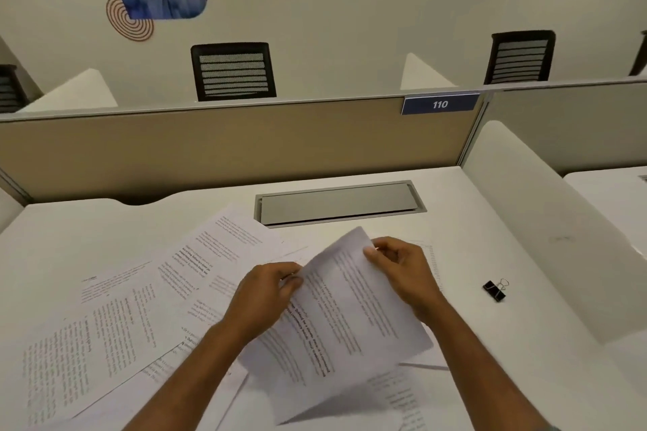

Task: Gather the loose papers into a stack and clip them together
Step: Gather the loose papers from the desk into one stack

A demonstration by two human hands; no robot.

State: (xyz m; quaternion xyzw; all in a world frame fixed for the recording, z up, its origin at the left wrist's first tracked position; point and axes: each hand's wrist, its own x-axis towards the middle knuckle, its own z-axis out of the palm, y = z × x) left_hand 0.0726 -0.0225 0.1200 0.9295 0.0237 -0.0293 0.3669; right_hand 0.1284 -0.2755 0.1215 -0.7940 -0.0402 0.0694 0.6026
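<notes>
Several printed sheets lie fanned across the white desk (pixel 490 220), most of them left of centre, such as the loose papers (pixel 115 325). Both my hands hold a lifted sheaf of papers (pixel 346 318) above the desk. My left hand (pixel 269 294) pinches its left edge. My right hand (pixel 402 269) grips its top right corner. A black binder clip (pixel 494 290) with silver handles lies on the desk to the right, a little beyond my right hand. More sheets lie under the held sheaf, partly hidden.
A grey cable hatch (pixel 336 203) is set into the desk behind the papers. A tan partition (pixel 227 150) with a blue "110" label (pixel 440 104) closes the back; a white side panel (pixel 560 238) bounds the right. Black chairs (pixel 232 72) stand beyond.
</notes>
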